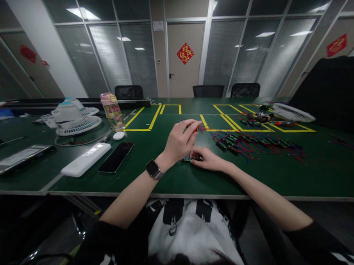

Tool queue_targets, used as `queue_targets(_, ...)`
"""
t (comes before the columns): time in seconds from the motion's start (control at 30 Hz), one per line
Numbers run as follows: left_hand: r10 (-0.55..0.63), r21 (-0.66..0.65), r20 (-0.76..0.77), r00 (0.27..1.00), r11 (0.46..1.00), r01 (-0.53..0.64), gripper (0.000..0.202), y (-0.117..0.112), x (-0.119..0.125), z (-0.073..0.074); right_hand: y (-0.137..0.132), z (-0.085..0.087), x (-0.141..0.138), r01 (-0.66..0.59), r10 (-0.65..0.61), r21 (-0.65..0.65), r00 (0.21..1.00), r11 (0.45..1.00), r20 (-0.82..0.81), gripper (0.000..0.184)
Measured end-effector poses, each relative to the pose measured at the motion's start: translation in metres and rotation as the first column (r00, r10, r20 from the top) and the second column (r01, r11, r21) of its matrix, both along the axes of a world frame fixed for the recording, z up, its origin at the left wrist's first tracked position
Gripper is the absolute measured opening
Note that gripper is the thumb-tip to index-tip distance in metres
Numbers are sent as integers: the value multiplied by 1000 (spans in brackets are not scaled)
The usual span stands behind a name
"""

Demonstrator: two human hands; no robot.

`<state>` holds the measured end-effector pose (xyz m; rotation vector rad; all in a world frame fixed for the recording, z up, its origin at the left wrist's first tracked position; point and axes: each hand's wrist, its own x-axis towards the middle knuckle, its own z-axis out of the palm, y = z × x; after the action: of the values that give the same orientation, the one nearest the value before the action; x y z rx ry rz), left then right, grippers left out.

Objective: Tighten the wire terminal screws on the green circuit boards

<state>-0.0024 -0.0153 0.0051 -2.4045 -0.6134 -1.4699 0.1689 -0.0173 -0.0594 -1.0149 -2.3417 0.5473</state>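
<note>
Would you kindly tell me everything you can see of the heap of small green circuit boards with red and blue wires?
The heap of small green circuit boards with red and blue wires lies on the dark green tabletop, right of the person's right hand and apart from it. Its narrow boards, some parts looking black, lie jumbled and overlapping in a long, loose band. The thin wires, apparently plastic-coated, splay out in a tangle, some toward the near edge. Single components are too small to tell.

On your left lie a phone (116, 157) and a power bank (86, 160); beyond them, a bottle (114, 113) stands near a fan (67, 114). Far ahead, you face a door (189, 79) bearing a red sign (185, 53).
</note>
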Motion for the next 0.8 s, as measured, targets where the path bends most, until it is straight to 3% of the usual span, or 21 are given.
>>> queue_targets(0.27, 181, 276, -194, 964, 953, -123, 41, 7, -12, 7, -1, 1, -1, -14, 14, -2, 1000, 1000, -9, 6)
queue_targets(0.43, 208, 300, -234, 950, 945, -133, 43, 7, -15, 10, 0, 1, -1, -5, 5, -7, 1000, 1000, -10, 6)
queue_targets(0.53, 114, 187, -166, 980, 979, -82, 38, 6, -13, 7, 0, 0, 0, -5, 5, -10, 1000, 1000, -13, 6)
queue_targets(0.63, -51, -60, 8, 999, 997, 52, 31, 4, -8, 5, 0, 0, 0, -7, 7, -11, 1000, 1000, -19, 7)
queue_targets(0.7, -165, -243, 141, 976, 950, 195, 28, 3, -5, 5, -1, 0, 0, -9, 9, -10, 1000, 1000, -22, 8)
queue_targets(0.8, -283, -423, 303, 910, 816, 395, 26, 4, -1, 6, -2, 2, 0, -5, 4, -22, 1000, 1000, -15, 8)
